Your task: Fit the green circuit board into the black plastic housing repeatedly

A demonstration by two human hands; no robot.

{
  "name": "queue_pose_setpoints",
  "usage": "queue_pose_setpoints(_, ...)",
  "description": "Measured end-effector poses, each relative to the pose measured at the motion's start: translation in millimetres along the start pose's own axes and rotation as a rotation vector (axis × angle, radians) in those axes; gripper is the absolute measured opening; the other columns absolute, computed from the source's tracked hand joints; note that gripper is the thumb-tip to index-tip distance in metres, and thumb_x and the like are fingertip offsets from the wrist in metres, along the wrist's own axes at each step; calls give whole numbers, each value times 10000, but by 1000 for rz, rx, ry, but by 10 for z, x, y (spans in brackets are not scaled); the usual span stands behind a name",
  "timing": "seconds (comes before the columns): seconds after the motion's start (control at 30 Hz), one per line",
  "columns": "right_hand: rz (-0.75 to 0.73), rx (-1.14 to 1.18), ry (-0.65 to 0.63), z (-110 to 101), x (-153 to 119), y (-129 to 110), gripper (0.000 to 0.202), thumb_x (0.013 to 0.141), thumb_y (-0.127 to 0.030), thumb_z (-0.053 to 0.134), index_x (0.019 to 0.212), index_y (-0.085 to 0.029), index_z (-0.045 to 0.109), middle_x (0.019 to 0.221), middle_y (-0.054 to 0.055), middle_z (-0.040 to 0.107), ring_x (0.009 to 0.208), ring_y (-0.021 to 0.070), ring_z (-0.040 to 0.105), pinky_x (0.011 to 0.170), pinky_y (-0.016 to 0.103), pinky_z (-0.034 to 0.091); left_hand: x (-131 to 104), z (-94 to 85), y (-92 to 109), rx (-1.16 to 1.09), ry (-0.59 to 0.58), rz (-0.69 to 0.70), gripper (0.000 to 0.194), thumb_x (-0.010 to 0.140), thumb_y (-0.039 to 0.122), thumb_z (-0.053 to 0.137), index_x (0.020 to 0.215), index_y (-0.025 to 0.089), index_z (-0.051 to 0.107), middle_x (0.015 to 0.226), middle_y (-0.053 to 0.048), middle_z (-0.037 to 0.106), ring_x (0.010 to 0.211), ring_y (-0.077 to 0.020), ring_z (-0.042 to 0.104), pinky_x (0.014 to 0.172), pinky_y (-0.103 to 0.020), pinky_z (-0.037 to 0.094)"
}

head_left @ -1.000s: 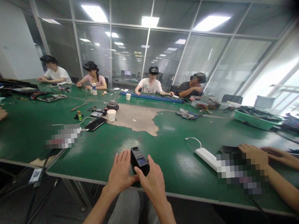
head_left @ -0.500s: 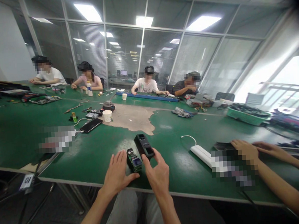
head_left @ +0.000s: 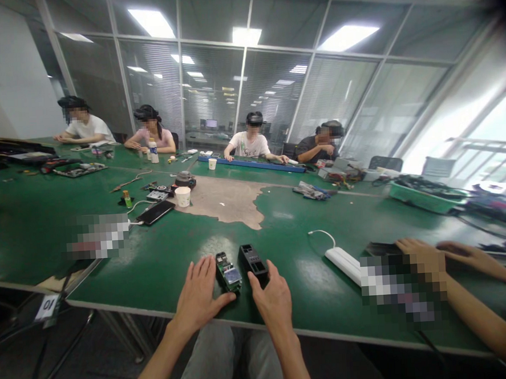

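Observation:
A small circuit-board module (head_left: 229, 275) with a little display screen lies on the green table near its front edge. My left hand (head_left: 198, 290) rests beside it, fingers stretched out flat and thumb by the module's lower end. Just to the right is an open black plastic housing (head_left: 253, 261) with rectangular cutouts, its underside on or close to the tabletop. My right hand (head_left: 273, 297) grips the near end of this housing between thumb and fingers. A narrow strip of table separates module and housing.
A white power strip (head_left: 343, 264) lies to the right, beside another person's hands (head_left: 424, 259). Left of centre are a phone (head_left: 155, 212) and a paper cup (head_left: 184, 196). Pliers (head_left: 311, 190) and a green basket (head_left: 429, 196) are farther off. Several people sit across the table.
My right hand has brought the black housing slightly right and down, toward the tabletop, away from the module. My left hand stays almost in place.

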State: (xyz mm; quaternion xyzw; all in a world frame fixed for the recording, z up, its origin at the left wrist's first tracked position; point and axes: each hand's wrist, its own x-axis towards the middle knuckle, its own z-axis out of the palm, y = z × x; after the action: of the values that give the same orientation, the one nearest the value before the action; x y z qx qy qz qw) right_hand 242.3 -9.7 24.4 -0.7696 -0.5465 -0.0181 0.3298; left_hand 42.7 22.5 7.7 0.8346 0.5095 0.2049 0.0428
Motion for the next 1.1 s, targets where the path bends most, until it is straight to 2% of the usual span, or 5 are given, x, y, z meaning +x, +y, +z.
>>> queue_pose_setpoints(0.17, -63, 6, 43, 32, -42, 66, 719, 828, -502, 571, 1356, -29, 457, 1263, 217, 581, 1166, 317, 536, 959, 395, 408, 1, 19, -4, 1, 17, 7, 921, 825, 746, 407, 1496, 140, 229, 1533, -159, 308, 1422, -317, 260, 1164, -542, 184)
queue_pose_setpoints(0.3, -48, 31, -5, 10, -44, 25, 567, 851, -473, 545, 1257, -77, 555, 1142, 176, 651, 1058, 294, 596, 923, 388, 429, 0, 26, -15, 2, 27, 13, 907, 836, 736, 399, 1492, 132, 237, 1533, -160, 308, 1424, -314, 255, 1163, -547, 182)
queue_pose_setpoints(0.63, 1, 320, -12, -243, 27, -421, 488, 829, -519, 534, 1143, -163, 646, 1060, 115, 698, 989, 245, 647, 859, 331, 469, -9, 1, -11, -11, 24, 9, 877, 821, 725, 445, 1475, 163, 285, 1519, -151, 340, 1413, -325, 275, 1157, -562, 195)
queue_pose_setpoints(0.93, -58, 144, -130, -169, -65, -663, 443, 824, -500, 562, 1115, -177, 649, 947, 108, 706, 927, 262, 660, 827, 333, 463, -24, -38, -8, 2, 33, 19, 838, 861, 692, 393, 1464, 119, 297, 1503, -175, 359, 1408, -329, 281, 1153, -554, 208)
queue_pose_setpoints(1.1, -104, 33, -144, -183, -120, -714, 411, 838, -453, 560, 1142, -184, 627, 932, 103, 700, 937, 263, 655, 822, 325, 450, -27, 8, -39, -4, 53, 13, 925, 810, 715, 441, 1474, 99, 258, 1511, -200, 331, 1410, -346, 271, 1152, -556, 198)
